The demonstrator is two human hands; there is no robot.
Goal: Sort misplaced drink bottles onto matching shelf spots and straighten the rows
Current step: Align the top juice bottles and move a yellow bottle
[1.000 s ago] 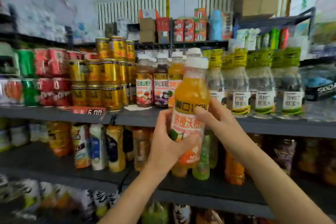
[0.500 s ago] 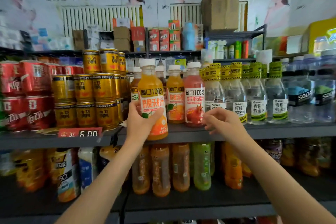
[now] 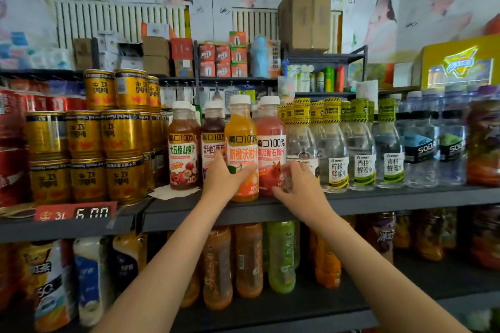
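An orange juice bottle with a white cap stands upright on the grey middle shelf, at the front of the juice row. My left hand grips its lower left side. To its right stands a pink pomegranate juice bottle; my right hand curls round that bottle's lower right side, fingers also near a clear bottle. A hawthorn juice bottle and a dark grape juice bottle stand to the left.
Stacked gold cans and red cans fill the shelf's left. Clear honey-water bottles and soda water bottles stand to the right. A red price tag hangs at the shelf edge. Mixed bottles line the lower shelf.
My left hand carried the orange bottle up and rightward and set it on the middle shelf beside the pink bottle. My right hand let go of it and went to the pink bottle's base.
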